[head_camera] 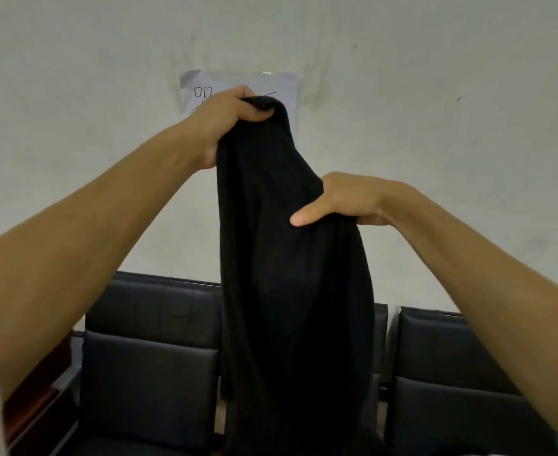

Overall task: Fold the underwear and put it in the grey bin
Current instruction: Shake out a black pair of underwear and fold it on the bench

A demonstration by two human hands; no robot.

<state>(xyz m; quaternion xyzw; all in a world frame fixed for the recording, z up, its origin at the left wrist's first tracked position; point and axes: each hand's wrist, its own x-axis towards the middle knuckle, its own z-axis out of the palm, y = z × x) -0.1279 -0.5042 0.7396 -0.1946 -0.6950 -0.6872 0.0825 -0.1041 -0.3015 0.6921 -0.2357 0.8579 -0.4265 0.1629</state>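
Note:
A long black garment, the underwear [291, 291], hangs in the air in front of me and reaches below the bottom of the view. My left hand [228, 116] grips its top edge, raised high in front of the wall. Lower and to the right, my right hand [343, 200] pinches a fold of the fabric, thumb on the near side and fingers hidden behind the cloth. The grey bin is not in view.
Two dark leather chairs stand against the pale wall, one [149, 350] at lower left and one [452, 373] at lower right. A sheet of paper [284, 90] with handwriting is taped to the wall behind my left hand. A reddish-brown furniture edge [37, 399] shows far left.

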